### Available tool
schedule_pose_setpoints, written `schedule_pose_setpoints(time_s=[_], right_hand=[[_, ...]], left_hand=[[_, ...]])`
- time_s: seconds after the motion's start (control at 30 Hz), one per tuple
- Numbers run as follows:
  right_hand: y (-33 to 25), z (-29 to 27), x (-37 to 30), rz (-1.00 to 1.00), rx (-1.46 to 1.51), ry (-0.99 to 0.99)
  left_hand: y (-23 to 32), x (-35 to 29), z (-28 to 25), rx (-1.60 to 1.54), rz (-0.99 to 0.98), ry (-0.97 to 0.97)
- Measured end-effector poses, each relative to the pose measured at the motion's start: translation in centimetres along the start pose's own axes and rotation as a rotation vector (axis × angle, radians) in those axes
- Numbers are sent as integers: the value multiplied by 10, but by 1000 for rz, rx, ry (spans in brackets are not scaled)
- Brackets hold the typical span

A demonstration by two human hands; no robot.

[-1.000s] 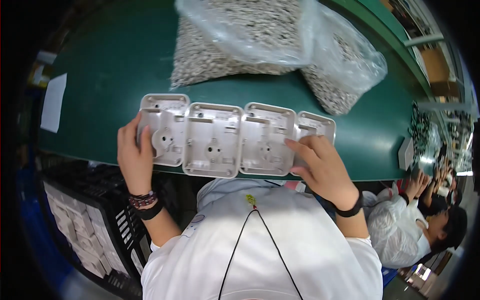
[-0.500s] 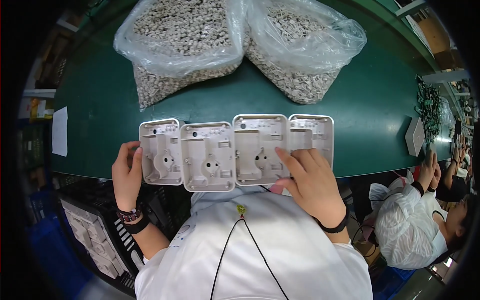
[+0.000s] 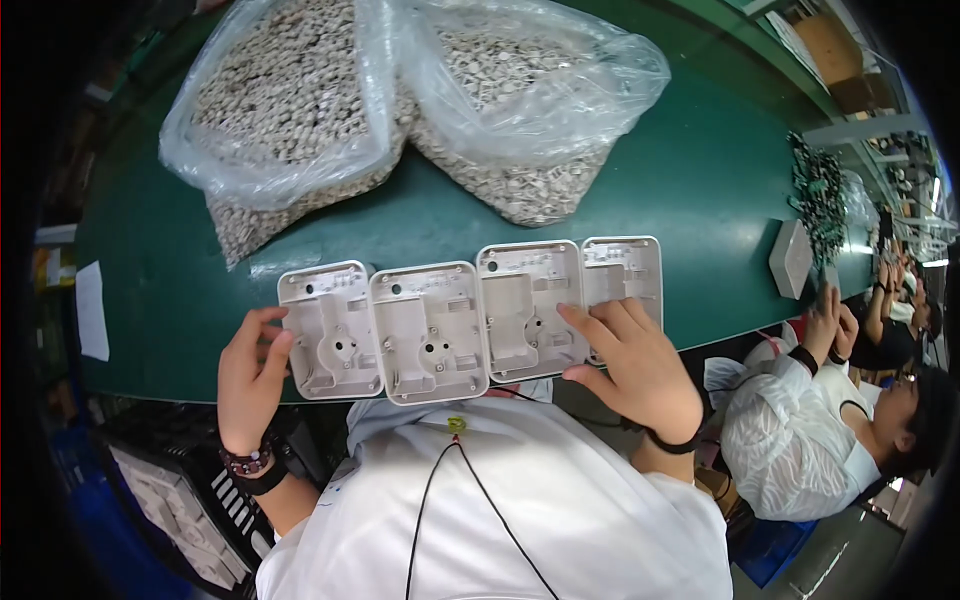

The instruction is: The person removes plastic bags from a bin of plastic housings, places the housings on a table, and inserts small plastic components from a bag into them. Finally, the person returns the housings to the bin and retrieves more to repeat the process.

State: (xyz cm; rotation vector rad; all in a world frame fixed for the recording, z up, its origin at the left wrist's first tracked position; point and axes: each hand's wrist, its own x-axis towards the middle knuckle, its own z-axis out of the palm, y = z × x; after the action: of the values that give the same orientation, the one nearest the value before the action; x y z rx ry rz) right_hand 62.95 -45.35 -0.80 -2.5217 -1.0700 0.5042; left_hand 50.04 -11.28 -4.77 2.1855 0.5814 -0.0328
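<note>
Several white plastic housings stand in a row along the near edge of the green table, open sides up: the leftmost housing (image 3: 310, 340), a second housing (image 3: 403, 330), a third housing (image 3: 508, 330) and the rightmost housing (image 3: 632, 270). Inside them I see ribs, posts and small round holes. My left hand (image 3: 252, 372) is at the outer left side of the leftmost one, fingers loosely bent and thumb apart. My right hand (image 3: 640, 370) reaches over the third and rightmost ones, fingers apart, covering part of both. No object shows in either hand.
Two clear plastic bags of small off-white parts, a left bag (image 3: 290, 100) and a right bag (image 3: 520, 120), stand farther back. A grey block (image 3: 790, 260) and dark green parts (image 3: 818, 190) lie right. A co-worker (image 3: 790, 440) sits there. Black crates (image 3: 190, 490) stand lower left.
The view has shifted and tilted, so the bags appear farther left and lower. My right index finger and thumb still reach over the third housing; my left hand stays at the row's left end.
</note>
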Motion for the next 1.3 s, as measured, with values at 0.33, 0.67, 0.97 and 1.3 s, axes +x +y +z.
schedule_pose_setpoints(time_s=[0.33,0.67,0.97,1.3], right_hand=[[-7,-102,140,-299,-252,234],[38,-18,265,-359,-426,152],[44,-39,279,-382,-351,211],[27,-44,267,-271,-212,235]], left_hand=[[-3,13,-24,194,37,-51],[-40,-15,-30,31,30,-108],[-51,-13,-24,50,52,-109],[-39,-14,-29,82,115,-21]])
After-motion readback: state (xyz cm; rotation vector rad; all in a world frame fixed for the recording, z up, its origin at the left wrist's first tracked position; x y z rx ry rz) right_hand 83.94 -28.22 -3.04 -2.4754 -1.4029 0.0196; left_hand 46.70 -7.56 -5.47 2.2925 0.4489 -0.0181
